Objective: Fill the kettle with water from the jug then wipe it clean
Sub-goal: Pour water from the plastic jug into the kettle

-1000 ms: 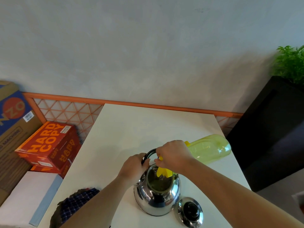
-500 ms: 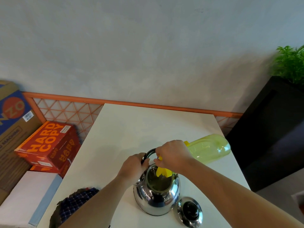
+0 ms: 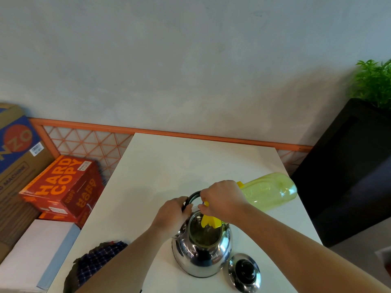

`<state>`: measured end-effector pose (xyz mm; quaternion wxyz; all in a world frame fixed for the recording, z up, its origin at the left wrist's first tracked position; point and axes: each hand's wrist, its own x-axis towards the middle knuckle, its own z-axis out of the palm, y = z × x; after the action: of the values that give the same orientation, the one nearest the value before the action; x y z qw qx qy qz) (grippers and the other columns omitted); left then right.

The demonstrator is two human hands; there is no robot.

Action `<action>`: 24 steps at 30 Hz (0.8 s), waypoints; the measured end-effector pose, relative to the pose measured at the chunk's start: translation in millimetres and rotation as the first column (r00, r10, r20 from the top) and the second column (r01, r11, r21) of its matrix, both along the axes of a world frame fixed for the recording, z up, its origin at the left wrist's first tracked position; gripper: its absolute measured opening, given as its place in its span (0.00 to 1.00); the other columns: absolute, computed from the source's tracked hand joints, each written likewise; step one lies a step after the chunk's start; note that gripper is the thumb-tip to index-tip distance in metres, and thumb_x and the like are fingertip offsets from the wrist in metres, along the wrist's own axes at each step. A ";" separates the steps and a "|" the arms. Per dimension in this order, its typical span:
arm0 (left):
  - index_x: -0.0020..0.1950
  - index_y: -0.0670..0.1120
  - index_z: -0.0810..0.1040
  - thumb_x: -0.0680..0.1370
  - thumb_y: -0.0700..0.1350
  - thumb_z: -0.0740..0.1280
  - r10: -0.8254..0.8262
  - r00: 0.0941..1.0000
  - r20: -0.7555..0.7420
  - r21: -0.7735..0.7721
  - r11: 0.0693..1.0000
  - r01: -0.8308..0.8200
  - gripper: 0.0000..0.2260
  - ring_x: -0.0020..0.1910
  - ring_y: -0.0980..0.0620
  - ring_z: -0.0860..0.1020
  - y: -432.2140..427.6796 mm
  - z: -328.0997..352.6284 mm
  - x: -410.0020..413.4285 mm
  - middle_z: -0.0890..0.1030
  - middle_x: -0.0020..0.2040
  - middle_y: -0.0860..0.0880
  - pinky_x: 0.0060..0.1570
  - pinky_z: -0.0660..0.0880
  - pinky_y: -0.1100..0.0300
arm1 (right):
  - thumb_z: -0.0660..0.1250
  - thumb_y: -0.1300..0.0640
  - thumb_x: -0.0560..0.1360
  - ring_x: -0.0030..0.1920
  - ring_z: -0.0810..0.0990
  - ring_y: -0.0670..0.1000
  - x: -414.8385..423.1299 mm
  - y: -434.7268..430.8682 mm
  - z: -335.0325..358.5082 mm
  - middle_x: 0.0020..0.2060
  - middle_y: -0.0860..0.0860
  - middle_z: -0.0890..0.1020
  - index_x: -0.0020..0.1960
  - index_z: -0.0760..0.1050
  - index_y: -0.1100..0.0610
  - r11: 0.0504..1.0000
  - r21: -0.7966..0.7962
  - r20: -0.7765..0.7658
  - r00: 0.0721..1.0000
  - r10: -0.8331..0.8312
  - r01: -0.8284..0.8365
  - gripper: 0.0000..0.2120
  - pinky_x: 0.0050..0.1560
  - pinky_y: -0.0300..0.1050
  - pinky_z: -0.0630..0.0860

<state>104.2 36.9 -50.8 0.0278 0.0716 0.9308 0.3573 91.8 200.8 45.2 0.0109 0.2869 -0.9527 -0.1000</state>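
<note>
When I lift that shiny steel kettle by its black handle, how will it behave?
The shiny steel kettle probably feels heavy, since the yellow-green plastic jug is tipped over its open mouth. Its polished wall looks slippery; grip the black handle. Lidless, it may slosh if tilted.

we read "hard copy" on the orange box (image 3: 61,185), top and side; "nzo" on the blue-brown carton (image 3: 17,149).
</note>
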 end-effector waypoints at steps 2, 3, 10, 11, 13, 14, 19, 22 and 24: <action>0.58 0.49 0.77 0.80 0.52 0.59 0.003 1.000 0.003 0.005 1.000 -0.003 0.12 0.33 0.57 0.74 -0.1 -0.2 -0.1 0.76 0.36 0.55 0.31 0.64 0.66 | 0.58 0.41 0.74 0.30 0.70 0.52 -0.1 0.0 -0.2 0.26 0.47 0.68 0.43 0.76 0.50 1.000 -0.002 0.000 1.000 -0.002 0.002 0.14 0.27 0.41 0.56; 0.58 0.49 0.77 0.80 0.52 0.59 0.005 1.000 0.003 0.007 1.000 -0.005 0.12 0.33 0.57 0.74 0.0 -0.3 -0.2 0.76 0.36 0.55 0.31 0.64 0.66 | 0.58 0.41 0.74 0.30 0.70 0.52 0.0 0.1 -0.3 0.27 0.47 0.68 0.44 0.76 0.50 1.000 -0.004 0.001 1.000 -0.002 0.002 0.14 0.27 0.41 0.57; 0.58 0.49 0.77 0.80 0.52 0.59 0.001 1.000 -0.008 0.005 1.000 -0.001 0.12 0.33 0.58 0.74 -0.3 -1.1 -0.7 0.75 0.36 0.55 0.31 0.64 0.67 | 0.58 0.41 0.74 0.30 0.71 0.52 0.4 -1.2 -0.5 0.27 0.47 0.69 0.43 0.76 0.50 1.000 0.016 -0.003 1.000 0.009 -0.008 0.15 0.27 0.41 0.56; 0.58 0.49 0.77 0.80 0.52 0.59 0.002 1.000 -0.012 0.004 1.000 -0.001 0.12 0.33 0.58 0.74 -0.4 -1.5 -0.7 0.76 0.36 0.55 0.31 0.64 0.67 | 0.58 0.41 0.74 0.30 0.71 0.52 0.4 -1.5 -0.5 0.26 0.47 0.69 0.43 0.76 0.50 1.000 0.018 -0.002 1.000 0.010 -0.009 0.15 0.27 0.41 0.56; 0.58 0.49 0.77 0.80 0.52 0.59 0.005 1.000 -0.017 0.002 1.000 -0.005 0.12 0.33 0.58 0.73 -0.3 -1.8 -0.9 0.75 0.36 0.55 0.30 0.63 0.67 | 0.58 0.42 0.74 0.29 0.71 0.52 0.2 -2.1 -0.5 0.26 0.47 0.68 0.43 0.76 0.50 1.000 0.021 0.000 1.000 0.010 -0.010 0.15 0.27 0.41 0.57; 0.58 0.49 0.77 0.80 0.52 0.59 0.007 1.000 -0.018 0.003 1.000 -0.007 0.12 0.33 0.58 0.73 -0.2 -1.9 -0.9 0.74 0.36 0.56 0.30 0.63 0.67 | 0.58 0.42 0.74 0.29 0.71 0.52 0.0 -2.2 -0.6 0.26 0.47 0.69 0.43 0.76 0.50 1.000 0.024 0.001 1.000 0.009 -0.009 0.15 0.27 0.41 0.57; 0.59 0.49 0.77 0.80 0.52 0.59 0.009 1.000 -0.019 0.004 1.000 -0.009 0.13 0.33 0.58 0.74 0.3 -2.6 -1.5 0.74 0.36 0.56 0.31 0.63 0.68 | 0.58 0.42 0.74 0.29 0.70 0.51 -0.8 -2.9 -1.4 0.25 0.47 0.67 0.43 0.76 0.51 0.999 0.035 0.000 1.000 0.006 -0.006 0.15 0.27 0.40 0.55; 0.61 0.48 0.76 0.81 0.52 0.58 0.004 1.000 -0.025 -0.004 1.000 -0.004 0.14 0.34 0.57 0.73 0.5 -2.6 -1.6 0.75 0.38 0.54 0.31 0.62 0.70 | 0.58 0.41 0.74 0.29 0.70 0.51 -1.0 -3.7 -2.6 0.25 0.47 0.68 0.43 0.76 0.51 0.999 0.043 0.002 1.000 0.014 -0.014 0.15 0.27 0.41 0.57; 0.60 0.48 0.76 0.81 0.52 0.59 0.007 1.000 -0.025 0.001 1.000 -0.007 0.14 0.35 0.57 0.73 0.2 -2.8 -1.5 0.76 0.38 0.54 0.31 0.63 0.69 | 0.58 0.41 0.74 0.29 0.71 0.51 -0.8 -3.9 -3.0 0.26 0.47 0.69 0.44 0.76 0.51 0.999 0.044 0.001 1.000 0.018 -0.018 0.15 0.27 0.41 0.58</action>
<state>102.7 37.1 -53.6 0.0147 0.0729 0.9311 0.3570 91.0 196.9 42.2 0.0050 0.2955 -0.9476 -0.1210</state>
